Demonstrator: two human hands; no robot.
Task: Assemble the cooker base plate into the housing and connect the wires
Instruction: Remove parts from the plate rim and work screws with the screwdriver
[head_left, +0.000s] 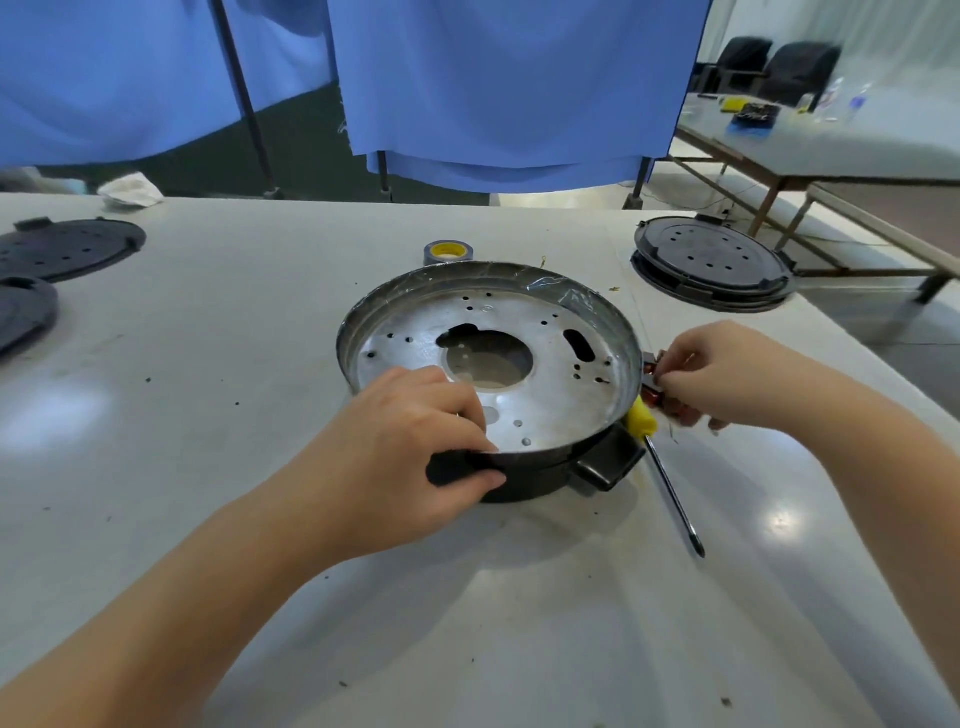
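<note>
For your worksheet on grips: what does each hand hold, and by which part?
The left hand grips the cooker housing by its near rim. The right hand pinches small red wired parts beside the housing; exactly where cannot be told.

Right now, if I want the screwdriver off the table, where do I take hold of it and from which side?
Take the screwdriver by its bare metal shaft, coming from the near right. Its yellow handle is wedged between the housing and the right hand, which works at the wires; the shaft lies flat and exposed on the table, tip pointing toward you.
</note>
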